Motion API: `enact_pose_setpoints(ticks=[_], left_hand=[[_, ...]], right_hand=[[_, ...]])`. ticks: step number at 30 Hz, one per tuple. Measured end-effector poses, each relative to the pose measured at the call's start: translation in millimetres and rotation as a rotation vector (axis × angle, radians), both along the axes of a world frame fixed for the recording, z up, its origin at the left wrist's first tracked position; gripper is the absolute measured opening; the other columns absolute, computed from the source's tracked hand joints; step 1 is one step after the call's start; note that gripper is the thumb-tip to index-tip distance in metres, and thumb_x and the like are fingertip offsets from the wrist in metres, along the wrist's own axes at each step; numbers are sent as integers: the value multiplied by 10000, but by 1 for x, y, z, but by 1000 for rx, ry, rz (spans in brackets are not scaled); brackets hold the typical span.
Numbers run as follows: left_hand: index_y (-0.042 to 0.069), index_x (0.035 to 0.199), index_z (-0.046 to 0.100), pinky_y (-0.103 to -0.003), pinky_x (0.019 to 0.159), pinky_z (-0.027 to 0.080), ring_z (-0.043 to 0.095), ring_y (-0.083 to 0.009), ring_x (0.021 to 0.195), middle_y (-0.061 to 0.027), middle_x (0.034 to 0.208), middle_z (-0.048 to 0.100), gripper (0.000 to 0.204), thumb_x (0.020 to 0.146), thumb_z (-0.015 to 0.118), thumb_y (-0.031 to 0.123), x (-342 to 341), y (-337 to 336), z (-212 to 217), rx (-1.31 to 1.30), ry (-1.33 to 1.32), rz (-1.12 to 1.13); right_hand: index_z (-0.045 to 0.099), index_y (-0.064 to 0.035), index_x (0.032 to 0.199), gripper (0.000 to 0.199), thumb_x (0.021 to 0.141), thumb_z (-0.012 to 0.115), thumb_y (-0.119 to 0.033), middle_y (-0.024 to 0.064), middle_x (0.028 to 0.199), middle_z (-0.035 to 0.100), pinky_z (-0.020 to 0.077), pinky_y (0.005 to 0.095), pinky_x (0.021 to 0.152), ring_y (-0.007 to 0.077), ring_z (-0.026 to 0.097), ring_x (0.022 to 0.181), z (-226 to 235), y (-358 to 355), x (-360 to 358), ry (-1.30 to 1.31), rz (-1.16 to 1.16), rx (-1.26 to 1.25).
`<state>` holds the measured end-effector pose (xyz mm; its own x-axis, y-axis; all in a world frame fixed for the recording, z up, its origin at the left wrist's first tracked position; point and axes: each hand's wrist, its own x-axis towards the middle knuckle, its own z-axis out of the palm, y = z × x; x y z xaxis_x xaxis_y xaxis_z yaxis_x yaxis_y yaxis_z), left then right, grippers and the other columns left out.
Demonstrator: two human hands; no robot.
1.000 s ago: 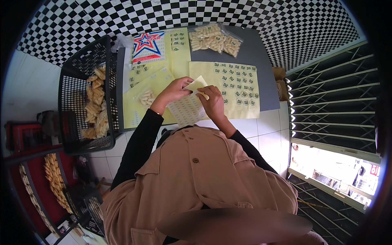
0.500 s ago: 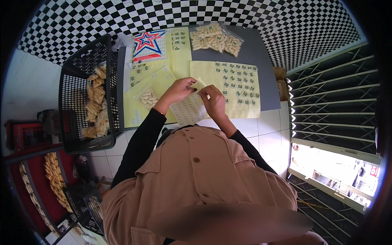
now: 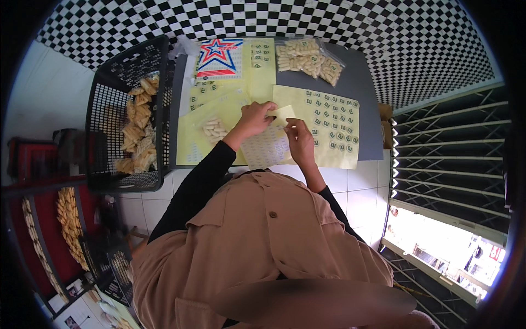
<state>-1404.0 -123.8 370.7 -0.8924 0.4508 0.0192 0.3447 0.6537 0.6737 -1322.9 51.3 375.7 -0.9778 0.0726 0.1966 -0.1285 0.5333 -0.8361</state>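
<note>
My left hand (image 3: pixel 255 119) is closed on the upper edge of a white label sheet (image 3: pixel 262 151) with rows of small print. A pale yellow flap (image 3: pixel 283 114) of backing shows between my hands. Right beside that flap, my right hand (image 3: pixel 301 141) pinches with thumb and forefinger; whatever is between the fingertips is too small to make out. A clear bag of pale, finger-shaped snacks (image 3: pixel 213 129) lies left of the label sheet. Under and beside my right hand spreads a yellow sheet with round green-and-white stickers (image 3: pixel 335 109).
Filled clear snack bags (image 3: pixel 309 57) lie at the back of the grey table (image 3: pixel 370 120). A white package with a red and blue star (image 3: pixel 220 59) rests on more yellow sheets at the back left. A black plastic crate (image 3: pixel 164 118) holding bagged snacks stands at the table's left.
My right hand has drawn slightly away from my left, and more of the yellow flap shows between them. The whole view has shifted, so the table sits farther right.
</note>
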Motion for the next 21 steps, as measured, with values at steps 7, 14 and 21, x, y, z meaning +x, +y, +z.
enact_pose_setpoints(ticks=[7, 14, 21], left_hand=[[48, 1106, 583, -440, 906, 394, 522, -353, 1039, -161, 1091, 581, 377, 785, 712, 199, 16, -97, -3, -65, 387, 537], [1, 1211, 487, -429, 819, 456, 571, -350, 971, -206, 1030, 583, 584, 819, 712, 369, 60, -166, -36, -135, 227, 838], [-28, 1307, 370, -453, 823, 490, 611, -399, 955, -244, 1103, 575, 800, 742, 764, 379, 54, -147, -17, 59, -169, 819]], right_hand=[[565, 6, 941, 100, 866, 629, -15, 148, 1074, 609, 545, 325, 712, 242, 637, 888, 4, -7, -3, -19, -32, -116], [564, 6, 967, 114, 876, 626, -26, 135, 1069, 628, 527, 332, 754, 221, 640, 886, 1, -45, -13, -139, 99, -227], [535, 8, 1057, 180, 900, 604, -45, 158, 1075, 638, 515, 334, 808, 231, 658, 945, 4, -103, -19, -228, 391, -222]])
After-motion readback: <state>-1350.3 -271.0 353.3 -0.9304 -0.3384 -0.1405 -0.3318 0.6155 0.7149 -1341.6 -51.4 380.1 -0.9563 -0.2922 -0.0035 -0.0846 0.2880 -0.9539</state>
